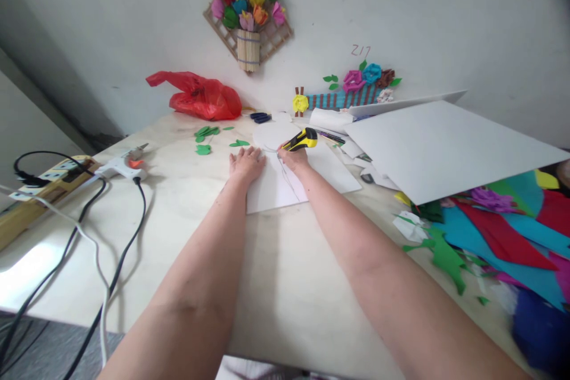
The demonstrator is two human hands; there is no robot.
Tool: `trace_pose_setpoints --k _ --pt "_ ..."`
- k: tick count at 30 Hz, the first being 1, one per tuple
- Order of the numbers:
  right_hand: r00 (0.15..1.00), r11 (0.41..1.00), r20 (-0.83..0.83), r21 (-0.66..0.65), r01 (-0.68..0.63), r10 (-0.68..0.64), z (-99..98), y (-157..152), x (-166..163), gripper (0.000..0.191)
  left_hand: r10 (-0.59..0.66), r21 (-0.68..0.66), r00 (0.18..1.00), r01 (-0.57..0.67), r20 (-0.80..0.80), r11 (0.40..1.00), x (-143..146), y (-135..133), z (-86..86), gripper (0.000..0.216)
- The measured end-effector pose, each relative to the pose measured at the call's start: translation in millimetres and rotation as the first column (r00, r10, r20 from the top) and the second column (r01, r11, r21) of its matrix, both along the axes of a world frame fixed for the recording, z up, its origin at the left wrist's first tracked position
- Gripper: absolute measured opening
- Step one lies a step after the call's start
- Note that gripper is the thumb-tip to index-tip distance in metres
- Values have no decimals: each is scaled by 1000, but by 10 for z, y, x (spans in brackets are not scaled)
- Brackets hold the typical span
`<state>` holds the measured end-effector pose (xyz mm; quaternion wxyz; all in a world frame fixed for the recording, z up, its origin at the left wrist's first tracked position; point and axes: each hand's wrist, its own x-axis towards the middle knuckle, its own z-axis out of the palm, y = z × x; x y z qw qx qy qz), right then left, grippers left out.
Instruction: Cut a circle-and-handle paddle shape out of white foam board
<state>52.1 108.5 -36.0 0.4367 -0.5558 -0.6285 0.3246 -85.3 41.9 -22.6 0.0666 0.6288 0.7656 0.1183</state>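
Note:
A white sheet (285, 187) lies flat on the pale table (285, 285), with a faint curved line running down it. My left hand (246, 164) presses palm down on the sheet's left part, fingers spread. My right hand (293, 157) grips a yellow and black utility knife (301, 140), its tip down on the sheet near the top of the line. The two hands are a few centimetres apart.
A white glue gun (121, 167) and a power strip (48, 181) with trailing cables sit at the left. A red plastic bag (200, 96) and green paper leaves (205, 133) lie behind. Large white boards (440, 142) overhang coloured paper scraps (499, 237) at the right. Paper flower crafts (247, 6) hang on the wall.

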Motion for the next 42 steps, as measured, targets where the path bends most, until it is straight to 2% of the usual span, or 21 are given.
trace_pose_setpoints --k 7,13,42 --pt "1000 1000 -5 -2 -16 16 6 -10 9 11 -3 11 1000 3 -2 1000 -7 11 -19 58" --pt "1000 999 7 -31 22 -22 17 -20 -3 12 -2 0 1000 2 -4 1000 -13 19 -22 58" --pt "999 999 -16 4 34 -34 0 -16 -7 9 2 16 1000 -2 -7 1000 0 -16 -3 55"
